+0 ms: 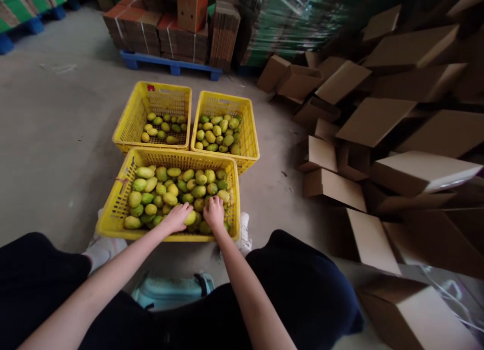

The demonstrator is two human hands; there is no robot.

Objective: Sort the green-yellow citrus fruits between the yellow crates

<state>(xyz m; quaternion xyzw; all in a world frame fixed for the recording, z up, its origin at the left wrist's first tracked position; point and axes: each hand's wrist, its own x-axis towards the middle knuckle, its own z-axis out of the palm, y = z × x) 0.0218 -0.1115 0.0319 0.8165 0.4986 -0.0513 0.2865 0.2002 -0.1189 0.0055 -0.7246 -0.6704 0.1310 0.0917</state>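
A wide yellow plastic crate (239, 209) stands on the floor right in front of my legs, with many green and yellow lemons (198, 191) in it. Both hands reach into its near right part. My left hand (178, 219) has its fingers curled round a yellow lemon (190, 218) near the front. A short way to the right, my right hand (214, 214) bends its fingers down onto the fruit; what lies beneath them is mostly hidden.
Behind stand two more yellow crates, the left one (123, 115) with fewer lemons and the right one (254, 133) fuller. Open cardboard boxes (376, 120) pile up at the right. A blue pallet (170, 65) carries stacked flat cartons. A light-blue stool (170, 291) is below me.
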